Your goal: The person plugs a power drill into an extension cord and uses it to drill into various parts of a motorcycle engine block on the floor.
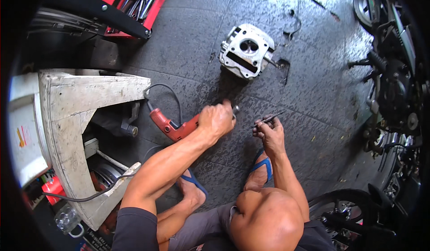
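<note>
My left hand point(217, 119) is wrapped round the front of a red corded power drill point(188, 128), close to its metal chuck point(236, 110). The drill lies across in front of me, its handle toward the white wooden stand and its chuck pointing right. In my right hand point(271, 134), a thin dark rod point(276, 116) is pinched between fingers and thumb, tilted up to the right; its exact kind is unclear. The rod and chuck are apart. Beyond both hands, a grey metal engine cylinder head point(255, 63) rests on the floor, its round chamber and slot facing up.
A worn white wooden stand point(80, 92) is at left, the drill's cable point(174, 92) passing beside it. A red toolbox point(154, 2) of wrenches sits far left. Motorcycle parts point(392, 78) line the right side. A bent dark tool point(285, 72) lies beside the cylinder head on dark floor tiles point(188, 36).
</note>
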`<state>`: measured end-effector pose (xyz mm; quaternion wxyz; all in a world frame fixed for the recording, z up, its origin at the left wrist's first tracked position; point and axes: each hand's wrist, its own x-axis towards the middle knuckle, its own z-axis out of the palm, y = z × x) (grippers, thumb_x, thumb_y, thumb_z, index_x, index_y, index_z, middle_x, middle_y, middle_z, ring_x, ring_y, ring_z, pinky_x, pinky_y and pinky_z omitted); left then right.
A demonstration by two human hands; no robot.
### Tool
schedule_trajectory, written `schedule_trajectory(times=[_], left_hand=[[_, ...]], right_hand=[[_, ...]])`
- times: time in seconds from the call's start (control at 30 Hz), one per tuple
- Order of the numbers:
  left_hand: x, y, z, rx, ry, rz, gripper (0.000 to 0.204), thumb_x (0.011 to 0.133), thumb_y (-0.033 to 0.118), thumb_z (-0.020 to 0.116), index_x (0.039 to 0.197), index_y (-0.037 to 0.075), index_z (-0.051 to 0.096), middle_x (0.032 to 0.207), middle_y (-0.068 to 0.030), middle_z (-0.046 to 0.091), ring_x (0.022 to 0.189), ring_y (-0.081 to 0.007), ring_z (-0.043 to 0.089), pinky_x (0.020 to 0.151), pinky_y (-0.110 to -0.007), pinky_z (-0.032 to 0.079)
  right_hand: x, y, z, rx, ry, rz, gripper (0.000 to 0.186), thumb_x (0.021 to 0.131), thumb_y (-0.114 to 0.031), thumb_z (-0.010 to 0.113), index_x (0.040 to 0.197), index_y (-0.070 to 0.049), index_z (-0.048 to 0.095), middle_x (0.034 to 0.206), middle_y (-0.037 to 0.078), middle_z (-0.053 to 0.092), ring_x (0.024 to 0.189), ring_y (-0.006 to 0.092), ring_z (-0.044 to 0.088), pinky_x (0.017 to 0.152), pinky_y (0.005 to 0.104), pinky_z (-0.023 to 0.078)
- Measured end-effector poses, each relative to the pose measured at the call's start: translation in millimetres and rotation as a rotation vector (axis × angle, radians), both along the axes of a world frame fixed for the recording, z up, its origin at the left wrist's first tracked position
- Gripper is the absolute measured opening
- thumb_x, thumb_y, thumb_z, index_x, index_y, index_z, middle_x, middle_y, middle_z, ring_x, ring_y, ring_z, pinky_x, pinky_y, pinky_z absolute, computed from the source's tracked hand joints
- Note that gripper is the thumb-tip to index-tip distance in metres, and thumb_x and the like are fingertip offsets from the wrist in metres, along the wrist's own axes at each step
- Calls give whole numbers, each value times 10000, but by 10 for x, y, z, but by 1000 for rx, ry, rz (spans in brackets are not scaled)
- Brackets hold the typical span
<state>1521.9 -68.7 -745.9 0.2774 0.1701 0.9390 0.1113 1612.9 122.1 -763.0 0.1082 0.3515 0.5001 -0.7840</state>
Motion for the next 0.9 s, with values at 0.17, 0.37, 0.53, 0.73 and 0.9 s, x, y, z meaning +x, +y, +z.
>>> schedule_trajectory(times=[0.17, 0.37, 0.53, 0.73, 0.9], left_hand=[[-302, -119, 590, -13, -9, 240, 480, 825, 373, 770, 1030, -33, 616, 901, -292, 714, 874, -456, 717, 794, -517, 574], [-344, -39, 1266, 248, -23, 462, 480, 811, 359, 793, 1051, -25, 634, 887, -252, 735, 885, -402, 733, 799, -476, 579], [39, 250, 1643, 268, -48, 317, 515, 842, 371, 783, 1053, -34, 546, 775, -318, 684, 774, -492, 712, 722, -525, 589], [276, 235, 1584, 291, -210, 449, 538, 849, 363, 750, 1148, -41, 558, 818, -307, 699, 819, -484, 715, 754, -542, 579], [418, 109, 1179, 193, -204, 419, 511, 845, 346, 737, 1147, -29, 565, 852, -297, 710, 841, -473, 715, 779, -542, 573]], right_hand=[[36, -45, -296, -96, -51, 149, 142, 963, -106, 626, 1044, -22, 546, 931, 94, 690, 765, 163, 686, 654, 263, 564], [52, -823, -451, -560, -209, 594, 256, 1027, -258, 576, 1136, -29, 608, 948, 77, 692, 856, 183, 686, 708, 312, 578], [-297, -1259, -321, -938, -27, 466, 285, 1019, -345, 559, 1119, -79, 584, 1273, 222, 637, 1160, 355, 642, 954, 496, 544], [-1139, -1914, -703, -806, -263, 878, 275, 1037, -305, 528, 1069, -38, 586, 1335, 241, 611, 1188, 388, 620, 1000, 526, 509], [-1812, -1949, -276, -942, 5, 849, 266, 1037, -300, 546, 1087, -42, 581, 1208, 182, 689, 1125, 327, 664, 944, 497, 524]])
